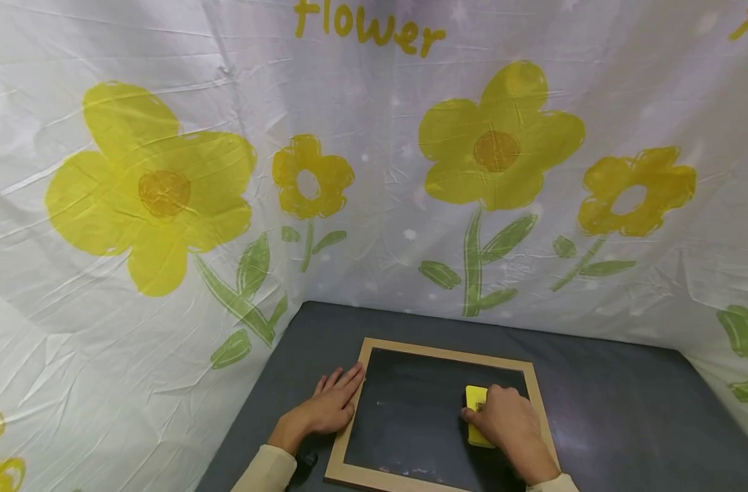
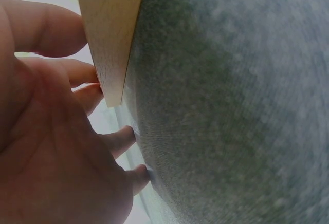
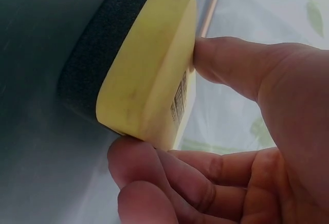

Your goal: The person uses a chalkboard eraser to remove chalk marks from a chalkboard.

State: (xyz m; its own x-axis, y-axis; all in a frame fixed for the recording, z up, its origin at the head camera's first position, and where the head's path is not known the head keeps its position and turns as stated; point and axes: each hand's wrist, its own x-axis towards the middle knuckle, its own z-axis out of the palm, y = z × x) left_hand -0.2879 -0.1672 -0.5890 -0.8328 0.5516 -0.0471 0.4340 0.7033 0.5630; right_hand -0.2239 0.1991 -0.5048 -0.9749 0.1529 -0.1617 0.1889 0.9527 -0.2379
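A blackboard (image 1: 411,417) in a light wooden frame (image 1: 448,352) lies on the dark table. On its right half, my right hand (image 1: 514,425) grips a yellow eraser (image 1: 476,398) with a black felt base. The right wrist view shows the thumb on the eraser's (image 3: 149,64) yellow back and fingers at its lower edge, felt side against the board. My left hand (image 1: 326,410) rests at the frame's left side with its fingers extended. Up close, the left wrist view has thumb and fingertips touching the wooden frame (image 2: 108,34), two other fingertips on the table cloth.
Faint pale marks (image 1: 420,471) show along the board's lower edge. Dark cloth covers the table (image 1: 626,410). Behind and left of it hangs a white curtain (image 1: 374,239) printed with yellow flowers. A small black object (image 1: 308,460) is beside the left wrist.
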